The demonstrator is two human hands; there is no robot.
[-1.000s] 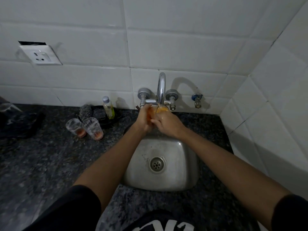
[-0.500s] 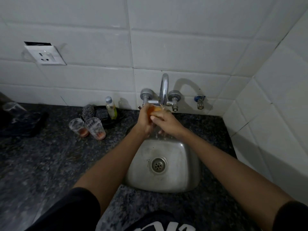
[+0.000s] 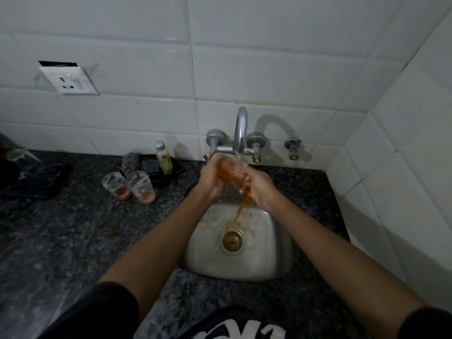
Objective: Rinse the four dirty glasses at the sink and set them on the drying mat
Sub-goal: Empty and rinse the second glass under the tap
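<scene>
Under the running tap (image 3: 239,133), at twelve o'clock of the sink (image 3: 269,253), both hands, left hand (image 3: 211,178) and right hand (image 3: 260,189), clasp a glass (image 3: 231,172) spilling orange water, apparently firmly; wet fingers could let it slip and break.

The room is dim, with a cool, flat light that seems to fall from above and to the left: the tap (image 3: 240,129) throws a soft curved shadow onto the white tiles (image 3: 269,57) to its right, and the small bottle (image 3: 163,156) casts one the same way. The dark speckled surface (image 3: 61,228) swallows most of the light and looks grainy and muddy, its far left corner nearly black. Tile lines bow outward near the edges from the wide lens, and only faint sheen shows on the steel sink (image 3: 269,245).
</scene>
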